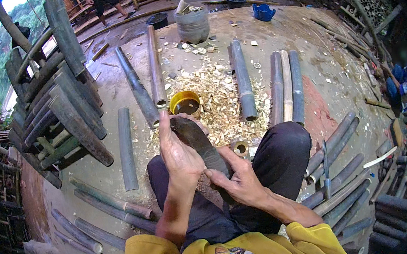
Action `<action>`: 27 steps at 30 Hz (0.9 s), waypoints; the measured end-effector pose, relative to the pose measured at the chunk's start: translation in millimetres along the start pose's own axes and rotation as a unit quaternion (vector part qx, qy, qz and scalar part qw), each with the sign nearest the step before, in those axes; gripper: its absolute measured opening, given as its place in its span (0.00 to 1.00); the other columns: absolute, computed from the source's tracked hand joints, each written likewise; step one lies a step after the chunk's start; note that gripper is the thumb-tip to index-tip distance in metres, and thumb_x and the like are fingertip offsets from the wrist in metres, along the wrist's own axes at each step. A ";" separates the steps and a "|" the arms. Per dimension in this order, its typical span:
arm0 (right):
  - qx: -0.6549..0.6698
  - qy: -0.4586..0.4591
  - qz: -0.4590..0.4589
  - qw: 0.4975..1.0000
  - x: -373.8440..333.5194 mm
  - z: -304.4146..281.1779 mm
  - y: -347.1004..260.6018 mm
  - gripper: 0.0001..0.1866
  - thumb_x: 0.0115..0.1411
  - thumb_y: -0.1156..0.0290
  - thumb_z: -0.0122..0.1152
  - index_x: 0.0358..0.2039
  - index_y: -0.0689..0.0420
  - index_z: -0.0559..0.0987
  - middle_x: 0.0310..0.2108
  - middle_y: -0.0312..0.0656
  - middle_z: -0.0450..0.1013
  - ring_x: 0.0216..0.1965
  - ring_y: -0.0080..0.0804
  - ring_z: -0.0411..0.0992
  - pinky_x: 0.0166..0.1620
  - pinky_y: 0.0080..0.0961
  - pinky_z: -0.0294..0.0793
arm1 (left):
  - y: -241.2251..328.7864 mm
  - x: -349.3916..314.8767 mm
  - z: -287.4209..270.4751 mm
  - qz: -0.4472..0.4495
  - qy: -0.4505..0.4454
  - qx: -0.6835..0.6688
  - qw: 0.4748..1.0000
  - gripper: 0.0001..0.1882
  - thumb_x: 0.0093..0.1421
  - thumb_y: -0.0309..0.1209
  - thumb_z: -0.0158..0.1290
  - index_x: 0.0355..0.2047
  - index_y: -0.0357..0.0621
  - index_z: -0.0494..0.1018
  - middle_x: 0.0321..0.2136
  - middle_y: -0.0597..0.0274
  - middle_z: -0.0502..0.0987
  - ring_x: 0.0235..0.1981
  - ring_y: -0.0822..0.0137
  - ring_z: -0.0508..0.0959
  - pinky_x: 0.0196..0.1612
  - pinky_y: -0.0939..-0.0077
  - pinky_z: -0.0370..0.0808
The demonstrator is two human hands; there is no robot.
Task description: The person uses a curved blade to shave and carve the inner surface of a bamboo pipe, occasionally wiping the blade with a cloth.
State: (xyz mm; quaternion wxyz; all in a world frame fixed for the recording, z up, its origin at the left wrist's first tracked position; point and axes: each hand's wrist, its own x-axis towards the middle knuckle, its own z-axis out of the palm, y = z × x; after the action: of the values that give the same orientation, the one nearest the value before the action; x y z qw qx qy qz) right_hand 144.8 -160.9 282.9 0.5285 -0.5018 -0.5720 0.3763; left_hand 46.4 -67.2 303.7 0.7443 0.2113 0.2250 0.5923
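Note:
A dark, elongated piece with a rounded upper end slants between my two hands in front of my lap; its exact kind is unclear. My left hand is closed around its upper part, thumb pointing up and fingertips showing at the far side. Lower down, my right hand grips the same piece, its thumb pressed near the edge. Just beyond my left hand stands a yellow container with dark contents. A short bamboo section shows its open end between my knees.
Pale chips cover the ground ahead. Bamboo tubes lie around me, with a stack at left. A knife stands at right. Farther off are a cut plastic jug, a blue basin and a person.

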 end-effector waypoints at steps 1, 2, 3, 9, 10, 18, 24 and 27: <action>-0.003 0.002 -0.004 1.000 0.0 0.5 -1.1 0.16 0.54 0.69 0.56 0.41 0.62 0.68 0.21 0.45 0.69 0.23 0.23 0.67 0.26 0.23 0.68 | 0.4 -0.3 -0.5 -0.005 0.005 0.009 1.000 0.16 0.59 0.44 0.44 0.28 0.44 0.68 0.20 0.64 0.71 0.23 0.67 0.71 0.30 0.74 0.69; -0.006 0.004 -0.008 1.000 -0.4 0.6 -2.0 0.16 0.54 0.69 0.56 0.41 0.62 0.68 0.21 0.44 0.69 0.23 0.23 0.67 0.26 0.23 0.67 | 0.5 -0.7 -0.7 -0.009 0.011 0.017 1.000 0.16 0.59 0.45 0.44 0.28 0.44 0.68 0.20 0.64 0.71 0.23 0.67 0.72 0.30 0.74 0.69; -0.003 -0.001 0.002 1.000 -0.5 0.3 -2.0 0.16 0.54 0.69 0.56 0.41 0.62 0.68 0.21 0.44 0.69 0.23 0.23 0.67 0.26 0.23 0.67 | 0.2 -0.3 -0.8 -0.013 0.016 0.025 0.999 0.17 0.59 0.45 0.44 0.28 0.44 0.68 0.19 0.64 0.71 0.23 0.67 0.72 0.30 0.73 0.69; 0.022 -0.013 0.021 0.999 -0.9 -1.2 0.3 0.16 0.54 0.69 0.56 0.42 0.61 0.67 0.22 0.44 0.69 0.23 0.22 0.67 0.26 0.23 0.68 | -2.3 -6.8 1.2 0.007 0.027 -0.003 1.000 0.14 0.59 0.41 0.44 0.30 0.43 0.70 0.20 0.63 0.72 0.24 0.67 0.73 0.31 0.73 0.69; 0.027 -0.013 0.024 0.999 -0.7 -0.4 -1.6 0.16 0.54 0.69 0.56 0.42 0.61 0.67 0.22 0.44 0.69 0.23 0.22 0.67 0.26 0.23 0.68 | -2.9 -6.2 -3.6 0.019 0.035 -0.001 0.999 0.13 0.59 0.41 0.44 0.30 0.44 0.70 0.21 0.63 0.72 0.25 0.67 0.73 0.32 0.74 0.69; 0.014 0.000 0.001 1.000 2.2 -2.0 0.4 0.16 0.54 0.70 0.57 0.42 0.61 0.68 0.23 0.42 0.69 0.24 0.21 0.67 0.28 0.23 0.68 | -4.7 2.8 2.1 0.012 0.078 -0.010 0.997 0.11 0.58 0.40 0.45 0.30 0.48 0.70 0.21 0.65 0.73 0.24 0.71 0.74 0.30 0.75 0.71; 0.006 -0.013 0.012 1.000 1.6 0.1 -3.6 0.17 0.54 0.70 0.58 0.42 0.62 0.67 0.23 0.42 0.70 0.25 0.21 0.67 0.28 0.23 0.68 | 1.6 5.0 3.2 -0.008 0.079 -0.014 0.997 0.11 0.57 0.42 0.48 0.27 0.50 0.69 0.22 0.67 0.73 0.23 0.73 0.73 0.25 0.77 0.70; 0.021 -0.015 0.027 0.999 1.4 0.4 -1.9 0.17 0.54 0.70 0.57 0.43 0.62 0.67 0.23 0.41 0.70 0.25 0.20 0.67 0.28 0.22 0.68 | -2.0 6.9 -8.4 0.020 0.072 -0.001 0.997 0.11 0.58 0.42 0.48 0.29 0.50 0.69 0.25 0.67 0.73 0.25 0.73 0.73 0.27 0.77 0.70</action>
State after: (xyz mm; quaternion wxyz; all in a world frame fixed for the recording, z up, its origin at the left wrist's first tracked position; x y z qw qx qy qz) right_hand 144.2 -159.9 284.9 0.5195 -0.5006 -0.5581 0.4099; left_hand 44.4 -60.5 295.1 0.7142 0.1724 0.2729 0.6211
